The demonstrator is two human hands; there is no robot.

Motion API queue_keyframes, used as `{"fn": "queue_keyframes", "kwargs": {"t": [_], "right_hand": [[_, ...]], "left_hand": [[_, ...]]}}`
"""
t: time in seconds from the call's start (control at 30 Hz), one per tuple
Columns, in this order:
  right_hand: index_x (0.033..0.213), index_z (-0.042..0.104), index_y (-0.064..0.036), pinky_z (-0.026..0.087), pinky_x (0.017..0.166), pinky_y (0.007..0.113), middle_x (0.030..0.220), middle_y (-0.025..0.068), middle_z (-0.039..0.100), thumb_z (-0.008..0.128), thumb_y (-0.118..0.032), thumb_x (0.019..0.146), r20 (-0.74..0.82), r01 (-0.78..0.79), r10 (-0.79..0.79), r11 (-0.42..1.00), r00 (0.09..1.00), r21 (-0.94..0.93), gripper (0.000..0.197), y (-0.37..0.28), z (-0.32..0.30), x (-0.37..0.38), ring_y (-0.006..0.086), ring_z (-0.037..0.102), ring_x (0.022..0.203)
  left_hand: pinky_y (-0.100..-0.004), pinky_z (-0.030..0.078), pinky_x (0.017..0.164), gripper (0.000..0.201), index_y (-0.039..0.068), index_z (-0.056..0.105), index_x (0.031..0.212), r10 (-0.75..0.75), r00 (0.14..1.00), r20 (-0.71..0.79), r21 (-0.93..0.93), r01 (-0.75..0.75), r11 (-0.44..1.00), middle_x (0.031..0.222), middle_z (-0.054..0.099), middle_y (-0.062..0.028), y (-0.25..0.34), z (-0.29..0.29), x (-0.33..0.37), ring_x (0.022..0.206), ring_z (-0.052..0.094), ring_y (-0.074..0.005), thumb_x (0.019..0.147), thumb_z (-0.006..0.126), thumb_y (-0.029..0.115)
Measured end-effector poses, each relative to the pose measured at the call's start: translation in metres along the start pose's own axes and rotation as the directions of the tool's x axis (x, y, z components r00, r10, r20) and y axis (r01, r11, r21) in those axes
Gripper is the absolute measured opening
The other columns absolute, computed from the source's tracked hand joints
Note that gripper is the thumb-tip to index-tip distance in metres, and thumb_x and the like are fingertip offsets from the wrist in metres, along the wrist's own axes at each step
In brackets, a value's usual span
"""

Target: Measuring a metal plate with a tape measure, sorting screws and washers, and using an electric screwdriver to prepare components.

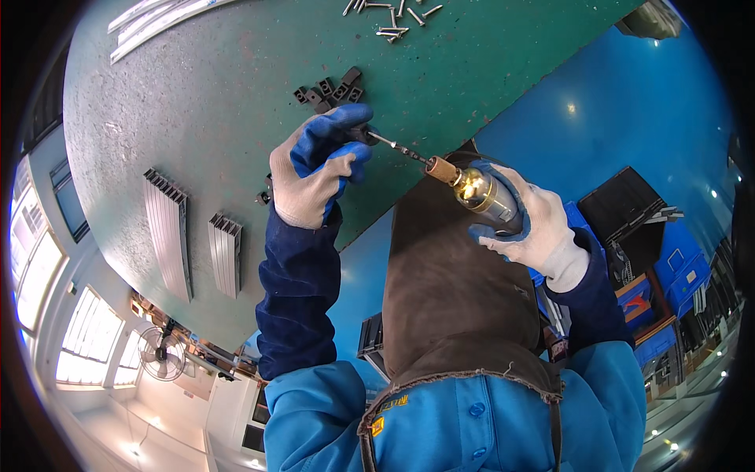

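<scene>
My left hand (318,169), in a white and blue coated glove, pinches a small black plastic block (362,134) over the green table. A silvery screw (380,139) points out of that block toward the right. My right hand (539,220), gloved likewise, wraps round the body of a power screwdriver (491,200). Its long dark bit (413,154) runs in line with the screw and seems to meet its end. Part of the block is hidden by my left fingers. Just beyond that hand lies a pile of similar black blocks (330,90).
Several loose screws (393,31) lie at the table's far side. Metal profiles (167,228) and a shorter bundle (226,252) rest on the left; long light strips (165,23) lie far left. The table's edge (543,82) runs diagonally. Blue bins (680,271) stand at right.
</scene>
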State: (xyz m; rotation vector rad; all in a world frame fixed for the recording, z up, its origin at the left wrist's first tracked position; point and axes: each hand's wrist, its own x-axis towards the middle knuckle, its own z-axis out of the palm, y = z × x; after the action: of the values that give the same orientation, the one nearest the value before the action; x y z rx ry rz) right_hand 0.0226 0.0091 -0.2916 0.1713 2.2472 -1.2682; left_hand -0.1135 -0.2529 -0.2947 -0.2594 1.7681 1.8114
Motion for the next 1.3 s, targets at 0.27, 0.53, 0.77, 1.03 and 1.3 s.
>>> {"fn": "queue_keyframes", "kwargs": {"t": [0.27, 0.53, 0.77, 1.03, 1.3], "right_hand": [[0.133, 0.052, -0.0095, 0.052, 0.074, 0.034, 0.102, 0.0109, 0.070, 0.084, -0.027, 0.063, 0.039, -0.006, 0.013, 0.983, 0.999, -0.185, 0.079, -0.014, 0.002, 0.000, 0.0282, 0.068, 0.081], [0.136, 0.045, -0.0171, 0.054, 0.076, 0.036, 0.102, 0.0125, 0.068, 0.077, -0.034, 0.072, 0.198, 0.077, -0.002, 0.926, 0.980, -0.370, 0.073, -0.014, 0.018, -0.004, 0.0284, 0.068, 0.085], [0.136, 0.044, -0.0157, 0.054, 0.075, 0.036, 0.101, 0.0114, 0.066, 0.076, -0.034, 0.073, 0.252, 0.050, 0.101, 0.845, 0.963, -0.532, 0.073, -0.013, 0.032, 0.006, 0.0266, 0.067, 0.086], [0.137, 0.044, -0.0156, 0.054, 0.073, 0.035, 0.099, 0.0109, 0.066, 0.076, -0.036, 0.074, 0.254, 0.041, 0.130, 0.818, 0.958, -0.574, 0.073, -0.017, 0.038, 0.013, 0.0255, 0.067, 0.086], [0.136, 0.044, -0.0150, 0.054, 0.070, 0.034, 0.099, 0.0110, 0.066, 0.076, -0.036, 0.075, 0.218, 0.054, 0.102, 0.791, 0.971, -0.609, 0.072, -0.022, 0.045, 0.015, 0.0247, 0.067, 0.085]], "left_hand": [[-0.0237, 0.051, 0.065, 0.038, -0.003, 0.066, 0.108, 0.234, 0.972, 0.018, 0.397, -0.222, 0.890, 0.095, 0.069, -0.0100, -0.007, -0.012, -0.018, 0.074, 0.062, -0.0161, 0.071, 0.072, -0.003], [-0.0286, 0.053, 0.074, 0.039, 0.014, 0.068, 0.102, 0.252, 0.923, 0.289, 0.881, -0.360, 0.306, 0.104, 0.065, -0.0035, -0.018, -0.035, -0.042, 0.083, 0.063, -0.0196, 0.066, 0.077, 0.003], [-0.0331, 0.054, 0.077, 0.039, 0.019, 0.069, 0.100, 0.055, 0.911, 0.410, 0.904, -0.413, 0.110, 0.105, 0.058, -0.0039, -0.020, -0.042, -0.023, 0.091, 0.060, -0.0231, 0.064, 0.079, 0.009], [-0.0371, 0.054, 0.080, 0.040, 0.021, 0.070, 0.096, 0.099, 0.902, 0.420, 0.901, -0.428, 0.075, 0.114, 0.053, -0.0079, -0.024, -0.043, -0.023, 0.099, 0.056, -0.0266, 0.060, 0.081, 0.010], [-0.0427, 0.051, 0.085, 0.040, 0.022, 0.070, 0.095, 0.109, 0.899, 0.425, 0.895, -0.435, 0.096, 0.119, 0.051, -0.0089, -0.030, -0.050, -0.021, 0.105, 0.052, -0.0297, 0.058, 0.083, 0.011]]}}
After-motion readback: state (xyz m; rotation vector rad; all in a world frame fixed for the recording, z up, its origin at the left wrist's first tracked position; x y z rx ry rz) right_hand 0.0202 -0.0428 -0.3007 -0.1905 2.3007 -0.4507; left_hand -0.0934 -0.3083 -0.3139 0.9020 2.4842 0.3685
